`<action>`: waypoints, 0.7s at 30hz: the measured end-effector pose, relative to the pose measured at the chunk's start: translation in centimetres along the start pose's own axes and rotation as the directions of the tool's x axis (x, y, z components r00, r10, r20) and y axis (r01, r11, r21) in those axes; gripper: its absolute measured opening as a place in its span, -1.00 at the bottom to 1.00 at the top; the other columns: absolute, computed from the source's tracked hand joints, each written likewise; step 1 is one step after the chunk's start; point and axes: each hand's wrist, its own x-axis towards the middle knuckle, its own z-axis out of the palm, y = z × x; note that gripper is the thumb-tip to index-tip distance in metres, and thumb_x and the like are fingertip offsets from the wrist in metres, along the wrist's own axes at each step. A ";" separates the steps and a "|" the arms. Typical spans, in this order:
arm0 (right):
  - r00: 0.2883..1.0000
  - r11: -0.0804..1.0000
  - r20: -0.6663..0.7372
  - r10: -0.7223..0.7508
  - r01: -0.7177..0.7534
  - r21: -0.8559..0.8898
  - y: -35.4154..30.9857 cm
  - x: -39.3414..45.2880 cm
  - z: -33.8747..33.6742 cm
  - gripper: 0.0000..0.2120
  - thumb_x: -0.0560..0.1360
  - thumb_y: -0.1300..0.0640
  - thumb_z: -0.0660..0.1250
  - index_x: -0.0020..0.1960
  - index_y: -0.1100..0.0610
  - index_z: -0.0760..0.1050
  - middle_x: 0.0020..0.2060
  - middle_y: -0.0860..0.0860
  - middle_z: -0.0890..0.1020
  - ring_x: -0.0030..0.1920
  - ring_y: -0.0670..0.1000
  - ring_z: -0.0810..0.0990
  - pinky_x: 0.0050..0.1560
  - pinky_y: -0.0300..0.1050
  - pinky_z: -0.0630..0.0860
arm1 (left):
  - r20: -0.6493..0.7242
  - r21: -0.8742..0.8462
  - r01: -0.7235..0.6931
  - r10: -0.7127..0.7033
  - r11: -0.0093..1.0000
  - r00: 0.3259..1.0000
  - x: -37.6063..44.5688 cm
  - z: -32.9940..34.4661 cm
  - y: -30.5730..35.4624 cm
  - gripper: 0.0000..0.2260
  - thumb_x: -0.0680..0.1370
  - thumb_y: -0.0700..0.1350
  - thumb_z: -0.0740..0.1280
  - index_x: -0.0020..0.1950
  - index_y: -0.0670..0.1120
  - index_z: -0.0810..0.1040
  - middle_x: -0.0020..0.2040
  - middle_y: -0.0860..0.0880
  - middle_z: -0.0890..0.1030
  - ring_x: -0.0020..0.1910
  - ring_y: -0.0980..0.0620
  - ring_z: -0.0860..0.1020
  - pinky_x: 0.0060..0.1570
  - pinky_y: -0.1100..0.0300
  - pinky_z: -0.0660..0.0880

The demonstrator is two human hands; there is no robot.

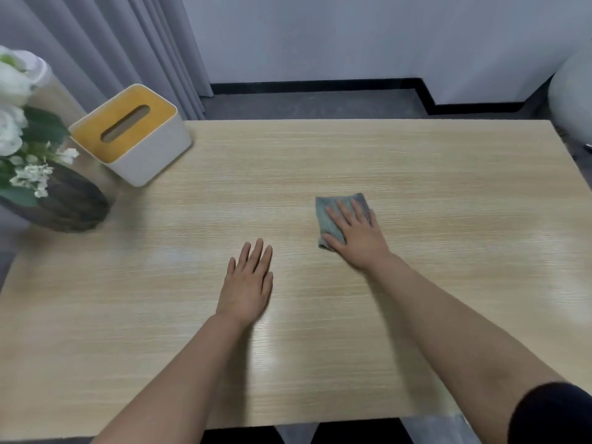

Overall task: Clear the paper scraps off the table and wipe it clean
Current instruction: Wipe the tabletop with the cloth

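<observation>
A light wooden table fills the view. My right hand lies flat, palm down, on a folded grey cloth right of the table's middle, pressing it to the surface. My left hand rests flat on the bare wood to the left of the cloth, fingers slightly apart, holding nothing. I see no paper scraps on the table.
A white tissue box with a yellow lid stands at the back left. A dark vase with white flowers sits at the left edge. Grey curtains hang behind, and a pale rounded object is at the far right.
</observation>
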 end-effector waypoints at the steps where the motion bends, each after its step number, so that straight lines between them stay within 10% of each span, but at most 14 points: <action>1: 0.995 0.995 0.007 0.097 -0.097 0.035 0.7 0.4 -0.2 -0.39 0.55 -0.33 -0.11 0.52 -0.17 -0.19 0.53 -0.11 -0.17 0.52 0.00 -0.28 0.46 0.11 -0.31 | -0.001 -0.012 0.009 -0.009 1.000 1.000 -0.4 0.1 0.2 -0.35 0.48 0.16 -0.34 0.55 0.00 -0.07 0.55 0.04 -0.15 0.53 0.00 -0.20 0.46 0.02 -0.17; 5: 0.983 0.982 -0.002 0.184 -0.183 0.047 -1.5 -1.0 0.7 -0.39 0.57 -0.28 -0.14 0.53 -0.11 -0.24 0.52 -0.04 -0.24 0.49 0.10 -0.36 0.42 0.20 -0.37 | -0.020 -0.064 0.054 -0.055 0.997 0.998 -1.1 0.3 0.8 -0.54 0.65 0.00 -0.07 0.55 -0.02 -0.04 0.56 0.02 -0.13 0.53 -0.01 -0.19 0.46 -0.01 -0.17; 15: 0.962 0.962 0.012 -0.271 0.271 -0.017 -8.0 -10.1 5.1 -0.35 0.50 -0.37 -0.30 0.52 -0.15 -0.04 0.52 -0.11 0.00 0.53 0.08 -0.12 0.43 0.14 -0.23 | 0.026 -0.056 -0.057 0.058 0.997 0.998 -2.3 0.2 -0.4 -0.49 0.60 0.07 -0.18 0.55 -0.04 -0.02 0.56 -0.01 -0.12 0.53 -0.03 -0.17 0.46 0.00 -0.11; 18: 0.998 0.998 0.016 -0.067 0.066 0.022 -5.2 -9.0 3.5 -0.16 0.32 -0.49 -0.50 0.52 -0.18 -0.17 0.53 -0.13 -0.12 0.52 -0.01 -0.25 0.47 0.08 -0.28 | 0.041 -0.030 -0.095 0.097 0.995 0.994 -3.1 0.1 -0.9 -0.38 0.51 0.11 -0.26 0.55 -0.05 0.00 0.56 -0.03 -0.10 0.53 -0.07 -0.14 0.46 -0.02 -0.07; 21: 0.968 0.967 0.024 0.248 -0.249 0.060 -2.4 -8.5 2.6 -0.31 0.48 -0.41 -0.25 0.52 -0.14 -0.23 0.53 -0.11 -0.20 0.52 0.01 -0.27 0.46 0.10 -0.27 | 0.064 -0.007 -0.063 0.063 0.998 0.996 -4.0 0.4 -0.7 -0.49 0.61 0.05 -0.17 0.55 -0.04 -0.06 0.56 -0.02 -0.15 0.53 -0.06 -0.19 0.47 -0.01 -0.10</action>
